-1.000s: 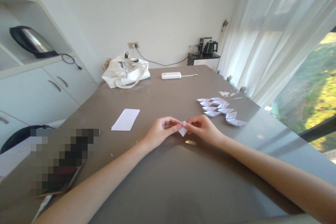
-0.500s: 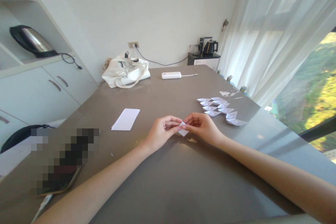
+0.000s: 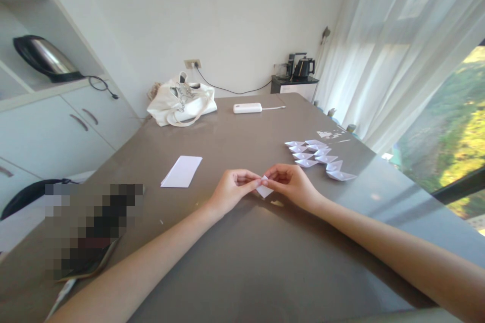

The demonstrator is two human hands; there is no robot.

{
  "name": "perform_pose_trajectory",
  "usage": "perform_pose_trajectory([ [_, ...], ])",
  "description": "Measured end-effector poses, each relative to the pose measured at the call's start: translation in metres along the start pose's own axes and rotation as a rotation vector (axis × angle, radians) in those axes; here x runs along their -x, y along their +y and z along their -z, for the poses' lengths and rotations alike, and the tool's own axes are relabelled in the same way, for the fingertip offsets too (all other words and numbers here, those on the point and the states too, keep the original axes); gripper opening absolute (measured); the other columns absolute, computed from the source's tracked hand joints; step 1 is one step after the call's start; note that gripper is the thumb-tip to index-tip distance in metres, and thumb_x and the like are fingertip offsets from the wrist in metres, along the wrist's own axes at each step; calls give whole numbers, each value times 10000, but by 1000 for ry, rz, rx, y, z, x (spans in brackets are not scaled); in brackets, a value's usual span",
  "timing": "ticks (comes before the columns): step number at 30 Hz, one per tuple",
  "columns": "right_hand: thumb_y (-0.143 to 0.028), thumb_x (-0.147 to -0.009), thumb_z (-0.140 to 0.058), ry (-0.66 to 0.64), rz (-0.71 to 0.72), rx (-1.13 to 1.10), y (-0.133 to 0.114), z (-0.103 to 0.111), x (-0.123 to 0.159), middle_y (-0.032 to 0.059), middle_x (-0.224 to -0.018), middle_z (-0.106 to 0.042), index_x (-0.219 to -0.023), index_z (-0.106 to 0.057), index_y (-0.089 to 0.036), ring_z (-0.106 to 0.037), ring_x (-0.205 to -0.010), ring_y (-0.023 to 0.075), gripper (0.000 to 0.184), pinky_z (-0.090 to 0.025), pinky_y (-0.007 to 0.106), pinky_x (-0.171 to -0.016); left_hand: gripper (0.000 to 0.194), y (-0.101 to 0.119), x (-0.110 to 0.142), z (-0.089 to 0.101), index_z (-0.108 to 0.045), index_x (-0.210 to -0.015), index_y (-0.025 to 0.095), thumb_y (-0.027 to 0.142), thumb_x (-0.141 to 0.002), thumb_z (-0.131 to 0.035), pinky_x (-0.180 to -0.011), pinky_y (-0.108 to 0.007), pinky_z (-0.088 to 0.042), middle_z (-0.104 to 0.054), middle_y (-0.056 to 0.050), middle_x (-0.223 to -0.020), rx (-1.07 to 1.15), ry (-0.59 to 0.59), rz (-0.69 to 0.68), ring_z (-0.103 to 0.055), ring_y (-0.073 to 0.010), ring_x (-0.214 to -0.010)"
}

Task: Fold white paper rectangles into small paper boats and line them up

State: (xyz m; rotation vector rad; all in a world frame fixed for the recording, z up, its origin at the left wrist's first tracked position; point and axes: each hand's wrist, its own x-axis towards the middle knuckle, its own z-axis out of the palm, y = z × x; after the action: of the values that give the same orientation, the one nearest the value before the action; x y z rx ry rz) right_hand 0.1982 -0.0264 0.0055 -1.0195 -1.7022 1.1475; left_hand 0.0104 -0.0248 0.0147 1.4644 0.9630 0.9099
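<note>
My left hand (image 3: 232,189) and my right hand (image 3: 291,182) meet over the middle of the grey table (image 3: 235,262). Both pinch one small folded piece of white paper (image 3: 263,190) between fingertips, each at one side of it. The paper hangs just above the table top. To the right of my right hand lie several small folded white paper boats (image 3: 320,157) in a cluster. A flat stack of white paper sheets (image 3: 182,171) lies to the left of my left hand.
A white bag (image 3: 182,103) and a white power bank (image 3: 247,108) with a cable sit at the table's far end. Paper scraps (image 3: 329,135) lie by the right edge. A blurred dark object (image 3: 89,232) rests at the near left. Cabinets stand left, curtains right.
Both hands stay together on the small paper. The paper has turned slightly flatter between the fingertips and the hands have shifted a little upward.
</note>
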Motion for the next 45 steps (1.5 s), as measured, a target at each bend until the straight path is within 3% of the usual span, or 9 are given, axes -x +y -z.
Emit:
perform_pose_trajectory([
  [6,-464,-723,-683,10,-32,32,1,0,-1,65,-716,-694,-755,-686,-140,-624,-648,174,325,-479,272,-589,239,-3,0,-4,-691,-780,116,343,-709,-717,-658,-263,-540,-713,-57,-734,-9,-23,8,-656,-151,-654],
  [12,-457,-740,-664,57,-45,86,-2,1,-2,60,-678,-680,-730,-665,-140,-601,-606,162,317,-449,260,-536,315,-5,1,-4,-676,-857,116,396,-716,-709,-609,-241,-541,-712,-60,-726,31,-72,75,-660,-139,-616],
  [18,-453,-748,-657,70,-23,66,-2,0,-3,56,-688,-668,-743,-650,-133,-603,-611,151,320,-459,253,-549,376,1,2,-3,-657,-681,106,480,-722,-677,-557,-227,-523,-690,-70,-623,-38,-128,61,-647,-136,-550],
  [22,-490,-764,-630,-49,-95,-20,-1,-2,-2,39,-675,-654,-830,-641,-132,-599,-562,126,364,-476,226,-506,372,4,2,0,-656,-671,109,477,-722,-676,-545,-225,-513,-682,-65,-609,-69,-88,35,-639,-135,-534],
  [25,-542,-756,-616,-142,-152,-37,1,-2,-1,12,-576,-606,-751,-623,-136,-546,-467,103,406,-440,201,-417,361,2,1,1,-658,-687,111,470,-724,-676,-545,-227,-507,-679,-62,-615,-64,-74,33,-638,-139,-546],
  [33,-532,-740,-643,-155,-107,-8,-1,-1,0,4,-564,-600,-671,-608,-142,-528,-475,92,398,-412,195,-437,342,-4,0,-1,-622,-766,131,466,-813,-572,-542,-203,-452,-634,-22,-634,-92,-152,-68,-569,-101,-544],
  [42,-548,-789,-574,-291,-210,-99,-5,-2,-1,40,-655,-654,-751,-620,-127,-546,-477,89,426,-434,189,-423,317,-2,1,-2,-577,-685,135,434,-785,-615,-523,-205,-417,-581,5,-599,-32,-32,-110,-518,-93,-523],
  [45,-500,-783,-610,-259,-173,-47,-7,-1,0,7,-576,-605,-695,-611,-131,-513,-464,73,380,-399,172,-424,314,-4,2,-3,-565,-689,141,435,-796,-598,-523,-205,-416,-573,10,-598,-29,-18,-105,-519,-93,-524],
])
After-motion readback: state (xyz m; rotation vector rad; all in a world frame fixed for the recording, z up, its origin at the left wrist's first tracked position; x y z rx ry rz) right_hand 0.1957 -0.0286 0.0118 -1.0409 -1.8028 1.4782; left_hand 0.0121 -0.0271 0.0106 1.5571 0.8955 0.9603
